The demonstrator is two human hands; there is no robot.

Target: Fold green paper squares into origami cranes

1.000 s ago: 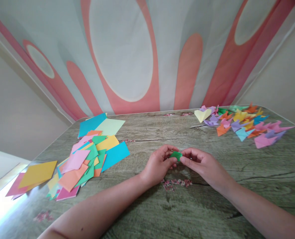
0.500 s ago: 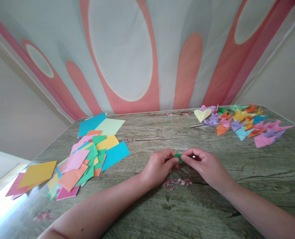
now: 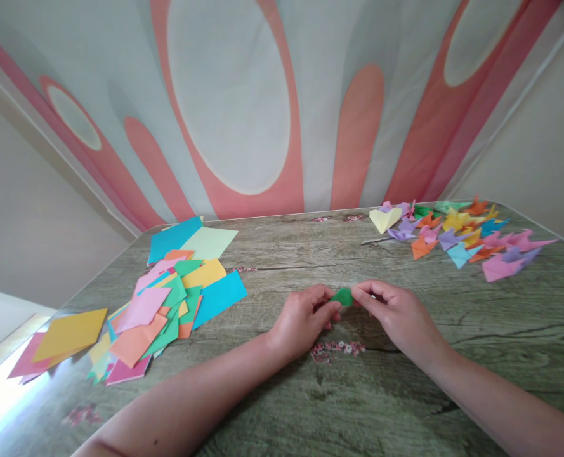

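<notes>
A small folded piece of green paper (image 3: 343, 297) is stretched between my two hands, just above the middle of the wood-patterned table (image 3: 282, 254). My left hand (image 3: 308, 317) pinches its left end between thumb and fingers. At its right end, the thumb and forefinger of my right hand (image 3: 391, 311) are closed on the paper's edge. The fingertips hide both ends, so the full folded shape cannot be made out.
Loose coloured paper sheets (image 3: 143, 308) lie in an overlapping heap at the left, with yellow and pink sheets (image 3: 70, 333) beside it. Several folded paper figures (image 3: 462, 254) and a pale yellow paper heart (image 3: 385, 219) sit at the far right. A patterned curtain (image 3: 317, 127) hangs behind the table.
My right hand has shifted slightly right, and more of the green paper shows between the fingers. My left hand keeps its pinch almost in place.
</notes>
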